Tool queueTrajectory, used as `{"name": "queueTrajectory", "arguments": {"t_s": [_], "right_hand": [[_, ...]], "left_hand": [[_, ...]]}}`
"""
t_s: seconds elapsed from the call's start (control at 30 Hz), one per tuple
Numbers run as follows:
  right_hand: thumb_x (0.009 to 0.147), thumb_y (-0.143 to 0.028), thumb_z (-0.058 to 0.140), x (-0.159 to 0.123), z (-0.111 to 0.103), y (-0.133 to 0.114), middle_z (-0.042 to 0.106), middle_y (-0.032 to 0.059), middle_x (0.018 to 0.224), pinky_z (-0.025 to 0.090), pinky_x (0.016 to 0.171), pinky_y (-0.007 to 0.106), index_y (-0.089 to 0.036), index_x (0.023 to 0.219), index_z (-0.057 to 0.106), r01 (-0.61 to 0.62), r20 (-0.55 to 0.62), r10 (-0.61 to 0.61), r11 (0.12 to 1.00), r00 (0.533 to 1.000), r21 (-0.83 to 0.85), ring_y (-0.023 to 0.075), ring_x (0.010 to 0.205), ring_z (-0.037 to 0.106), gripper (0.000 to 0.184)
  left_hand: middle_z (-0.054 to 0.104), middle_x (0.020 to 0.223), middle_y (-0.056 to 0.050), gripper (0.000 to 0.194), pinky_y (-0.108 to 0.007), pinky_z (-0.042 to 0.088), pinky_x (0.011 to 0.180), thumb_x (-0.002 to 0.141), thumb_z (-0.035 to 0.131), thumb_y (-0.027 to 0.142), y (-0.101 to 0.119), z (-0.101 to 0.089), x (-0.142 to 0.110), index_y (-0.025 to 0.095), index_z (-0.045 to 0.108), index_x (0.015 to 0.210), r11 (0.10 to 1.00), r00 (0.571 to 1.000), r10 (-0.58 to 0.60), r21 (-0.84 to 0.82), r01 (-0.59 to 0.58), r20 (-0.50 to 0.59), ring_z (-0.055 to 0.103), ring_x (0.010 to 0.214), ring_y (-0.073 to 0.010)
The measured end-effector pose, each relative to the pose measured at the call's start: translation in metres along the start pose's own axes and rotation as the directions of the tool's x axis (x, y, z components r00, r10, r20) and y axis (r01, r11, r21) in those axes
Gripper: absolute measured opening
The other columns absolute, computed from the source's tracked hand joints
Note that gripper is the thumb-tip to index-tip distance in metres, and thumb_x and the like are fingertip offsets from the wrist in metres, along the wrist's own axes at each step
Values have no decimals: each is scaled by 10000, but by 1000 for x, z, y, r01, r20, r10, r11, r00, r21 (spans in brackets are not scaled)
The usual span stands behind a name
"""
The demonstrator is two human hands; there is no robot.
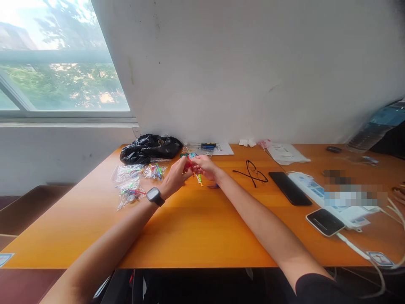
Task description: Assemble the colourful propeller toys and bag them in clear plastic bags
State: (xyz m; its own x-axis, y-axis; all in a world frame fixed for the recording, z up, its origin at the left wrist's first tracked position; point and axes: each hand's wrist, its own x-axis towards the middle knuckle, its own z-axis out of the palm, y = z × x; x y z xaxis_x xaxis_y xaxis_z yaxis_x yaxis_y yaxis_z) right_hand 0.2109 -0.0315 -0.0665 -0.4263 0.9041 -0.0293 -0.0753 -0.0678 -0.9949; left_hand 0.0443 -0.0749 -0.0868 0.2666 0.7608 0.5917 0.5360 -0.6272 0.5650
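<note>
Above the far middle of the table, my left hand [176, 176] and my right hand [205, 166] meet with fingers pinched together. Between their fingertips is a small thin red piece [190, 161], which both hands appear to hold; its exact kind is too small to make out. Just beyond and below the fingers lie small coloured parts, among them a yellow piece [200, 180] and a dark blue piece [213, 186]. To the left of my left hand rest several clear plastic bags [130, 191] of colourful small parts. A watch [155, 196] is on my left wrist.
A black plastic bag [148, 148] sits at the back left, with screwdrivers [208, 146] and white paper [223, 149] beside it. Rightward lie eyeglasses [255, 179], a black phone [289, 188], a power strip [308, 185] and a charging phone [325, 222]. A wall stands behind.
</note>
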Motion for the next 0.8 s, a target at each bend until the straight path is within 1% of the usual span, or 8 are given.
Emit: {"name": "queueTrajectory", "arguments": {"t_s": [0.1, 0.2, 0.37, 0.47, 0.53, 0.63, 0.7, 0.8], "right_hand": [[703, -334, 840, -2, -4, -1, 624, 26, 596, 275, 444, 199, -173, 628, 582, 28, 54, -26, 999, 998, -34, 68, 499, 418, 313], [730, -367, 828, -2, -6, 1, 621, 30, 579, 266, 440, 209, -174, 608, 595, 49, 92, -39, 993, 995, -108, 75, 489, 411, 327], [725, -373, 839, -4, -9, 1, 511, -21, 527, 215, 417, 208, -187, 608, 558, -32, 163, 57, 988, 985, -154, 61, 455, 320, 356], [733, -310, 815, -5, -14, -3, 458, -54, 523, 272, 426, 202, -197, 645, 535, -20, 205, 56, 985, 977, -173, 61, 453, 334, 314], [738, -257, 793, -3, -22, -5, 523, -43, 555, 343, 451, 204, -189, 741, 591, 17, 146, 17, 973, 989, -230, 76, 473, 414, 213], [730, -192, 791, 2, -38, -3, 597, -16, 554, 420, 468, 231, -179, 806, 625, 6, -48, -28, 918, 998, -396, 112, 483, 515, 183], [702, -160, 820, 6, -47, 3, 581, -17, 493, 415, 447, 245, -192, 741, 588, -27, -136, -43, 878, 990, -477, 132, 446, 529, 238], [662, -151, 876, 11, -50, 13, 544, -29, 424, 376, 421, 255, -219, 676, 537, -75, -194, -44, 823, 980, -563, 159, 397, 533, 346]], "left_hand": [[582, 813, 12, 158, -249, 413, 621, 886, 579, 130, 0, -2, -1, 221, 450, 894, 995, 997, 71, 68, -71, -8, 510, 674, -128], [582, 804, 13, 184, -249, 411, 623, 899, 589, 151, 2, 0, -3, 224, 425, 861, 993, 996, 86, 79, -86, 5, 503, 667, -126], [613, 757, 29, 187, -239, 430, 603, 891, 615, 164, 3, 1, -4, 221, 445, 840, 1000, 999, 30, 0, -30, 39, 538, 643, -122], [683, 806, 14, 79, -245, 478, 619, 921, 614, 190, -6, 1, -3, 214, 538, 926, 995, 998, -30, -98, 34, 46, 612, 679, -137], [728, 886, -12, 82, -267, 520, 673, 949, 630, 242, -16, 0, -2, 213, 607, 1022, 990, 999, -44, -135, 47, 23, 663, 754, -159], [750, 953, -44, 114, -327, 549, 792, 936, 706, 314, -31, 2, -2, 218, 703, 998, 999, 999, -38, -37, 38, 6, 681, 851, -196], [746, 950, -57, 105, -353, 549, 827, 911, 749, 325, -38, 5, -2, 221, 741, 918, 998, 999, -43, 52, 42, 24, 679, 875, -217], [738, 951, -68, 88, -368, 555, 844, 891, 776, 305, -43, 11, -2, 218, 762, 885, 995, 997, -39, 91, 34, 59, 689, 909, -241]]}}
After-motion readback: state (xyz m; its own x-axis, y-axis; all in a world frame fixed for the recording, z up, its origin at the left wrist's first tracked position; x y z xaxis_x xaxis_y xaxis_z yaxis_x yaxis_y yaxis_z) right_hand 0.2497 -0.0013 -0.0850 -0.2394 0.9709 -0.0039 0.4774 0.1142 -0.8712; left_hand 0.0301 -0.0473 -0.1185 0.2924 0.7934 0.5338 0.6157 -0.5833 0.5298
